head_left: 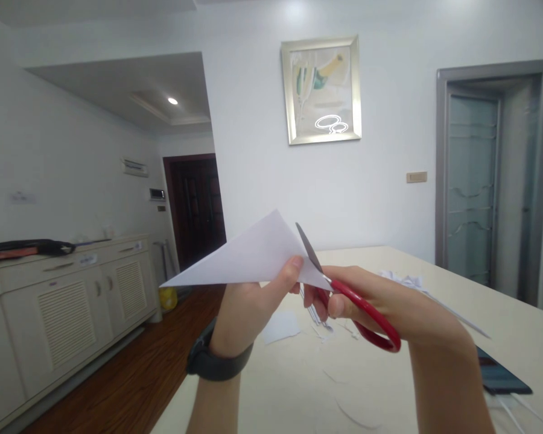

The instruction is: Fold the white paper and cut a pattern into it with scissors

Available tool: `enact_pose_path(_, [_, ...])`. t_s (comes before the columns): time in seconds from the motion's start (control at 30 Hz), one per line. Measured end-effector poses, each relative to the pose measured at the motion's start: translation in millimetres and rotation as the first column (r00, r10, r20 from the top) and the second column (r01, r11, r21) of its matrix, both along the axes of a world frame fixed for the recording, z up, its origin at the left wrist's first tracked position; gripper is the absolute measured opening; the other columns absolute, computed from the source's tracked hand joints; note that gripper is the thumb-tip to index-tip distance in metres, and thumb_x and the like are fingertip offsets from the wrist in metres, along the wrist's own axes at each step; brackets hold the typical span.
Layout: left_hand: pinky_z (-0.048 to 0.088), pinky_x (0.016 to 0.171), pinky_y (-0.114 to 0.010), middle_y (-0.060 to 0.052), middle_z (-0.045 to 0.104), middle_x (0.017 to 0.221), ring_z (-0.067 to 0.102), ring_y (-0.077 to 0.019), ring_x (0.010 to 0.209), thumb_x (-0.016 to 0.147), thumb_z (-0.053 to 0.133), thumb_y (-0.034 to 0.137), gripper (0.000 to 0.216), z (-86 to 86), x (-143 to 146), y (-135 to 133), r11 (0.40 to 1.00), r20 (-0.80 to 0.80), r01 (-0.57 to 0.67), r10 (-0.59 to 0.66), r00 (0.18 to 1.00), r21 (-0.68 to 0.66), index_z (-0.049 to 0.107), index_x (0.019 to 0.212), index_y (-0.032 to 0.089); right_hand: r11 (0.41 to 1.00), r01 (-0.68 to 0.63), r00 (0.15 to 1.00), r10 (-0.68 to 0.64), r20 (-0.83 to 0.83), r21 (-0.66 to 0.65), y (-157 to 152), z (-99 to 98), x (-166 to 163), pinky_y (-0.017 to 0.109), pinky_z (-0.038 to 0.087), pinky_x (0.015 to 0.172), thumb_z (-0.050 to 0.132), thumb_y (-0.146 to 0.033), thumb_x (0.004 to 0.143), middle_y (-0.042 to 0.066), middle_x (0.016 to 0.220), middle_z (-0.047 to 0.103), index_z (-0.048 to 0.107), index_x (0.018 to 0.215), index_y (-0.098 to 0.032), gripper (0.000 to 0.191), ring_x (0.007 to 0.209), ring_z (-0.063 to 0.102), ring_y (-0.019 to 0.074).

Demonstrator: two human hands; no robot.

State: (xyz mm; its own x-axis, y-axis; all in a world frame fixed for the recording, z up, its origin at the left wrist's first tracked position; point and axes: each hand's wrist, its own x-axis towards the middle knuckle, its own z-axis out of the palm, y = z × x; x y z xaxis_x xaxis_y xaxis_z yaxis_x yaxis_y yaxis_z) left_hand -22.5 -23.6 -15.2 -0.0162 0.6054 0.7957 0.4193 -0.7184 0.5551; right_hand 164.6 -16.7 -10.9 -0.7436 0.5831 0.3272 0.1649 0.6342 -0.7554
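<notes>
A white sheet of paper [239, 256], folded into a triangle, is held up above the table. My left hand [262, 301] pinches its lower edge, thumb in front, and a dark band sits on that wrist. In my right hand [344, 301] is a pair of scissors [362, 307] with red handles. The scissors' blades stand apart at the paper's right corner, one blade showing in front of the wall. The other blade is mostly hidden by the paper. Some fingers of my right hand are hidden behind the handles.
Below my hands, a paper piece [281, 327] and thin paper scraps lie on the cream table [280, 386]. More cut paper [405, 279] is at the back right. A dark phone or tablet [502, 371] with white cables lies at the right.
</notes>
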Motion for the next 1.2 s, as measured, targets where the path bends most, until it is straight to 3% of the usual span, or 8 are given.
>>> enact_pose_path(0.17, [0.048,0.064,-0.024,0.006,0.062,0.053,0.061,-0.0128,0.055,0.079,0.059,0.027,0.028,-0.3,-2,-2,0.999,0.013,0.011,-0.011,1.000,-0.053,0.055,0.052,0.022,0.998,-0.061,0.996,0.062,-0.059,0.011,-2,1.2,-3,0.027,0.035,0.065,0.046,-0.065,0.085,0.000,0.081,0.048,0.052,0.089,-0.020,0.045,0.070,0.040,0.0133])
enact_pose_path(0.5, [0.050,0.064,-0.022,0.005,0.061,0.052,0.061,-0.0123,0.055,0.079,0.057,0.028,0.031,3.5,0,-5,0.998,-0.013,0.024,-0.024,1.000,-0.059,0.053,0.049,0.022,0.995,-0.070,0.995,0.065,-0.070,-0.073,-4,1.2,-3,0.026,0.037,0.067,0.048,-0.044,0.094,0.001,0.080,0.050,0.054,0.087,-0.018,0.027,0.072,0.044,0.0128])
enact_pose_path(0.73, [0.050,0.074,-0.028,0.003,0.065,0.057,0.062,-0.0161,0.061,0.078,0.059,0.028,0.028,5.0,-1,-6,0.994,-0.028,0.015,-0.018,0.999,-0.109,0.054,0.051,0.022,1.000,-0.029,0.997,0.029,-0.068,-0.005,-2,0.3,-7,0.026,0.038,0.066,0.049,-0.056,0.088,0.001,0.082,0.050,0.054,0.093,-0.020,0.037,0.071,0.042,0.0133])
enact_pose_path(1.0, [0.051,0.068,-0.028,0.002,0.063,0.053,0.062,-0.0164,0.056,0.080,0.056,0.025,0.029,7.0,1,-11,0.994,-0.015,0.078,-0.080,0.997,-0.072,0.053,0.051,0.022,0.991,-0.128,0.985,0.124,-0.119,-0.031,0,-1.4,-7,0.026,0.039,0.065,0.047,-0.057,0.089,0.002,0.080,0.052,0.055,0.092,-0.018,0.040,0.072,0.045,0.0136])
enact_pose_path(1.2, [0.051,0.074,-0.028,0.002,0.068,0.059,0.064,-0.0169,0.062,0.078,0.059,0.027,0.022,6.4,-1,-9,0.992,-0.022,0.042,-0.045,0.999,-0.122,0.058,0.056,0.023,0.998,-0.068,0.991,0.067,-0.118,-0.008,-1,1.6,-8,0.026,0.040,0.068,0.049,-0.060,0.086,0.003,0.086,0.053,0.055,0.090,-0.017,0.044,0.074,0.045,0.0129])
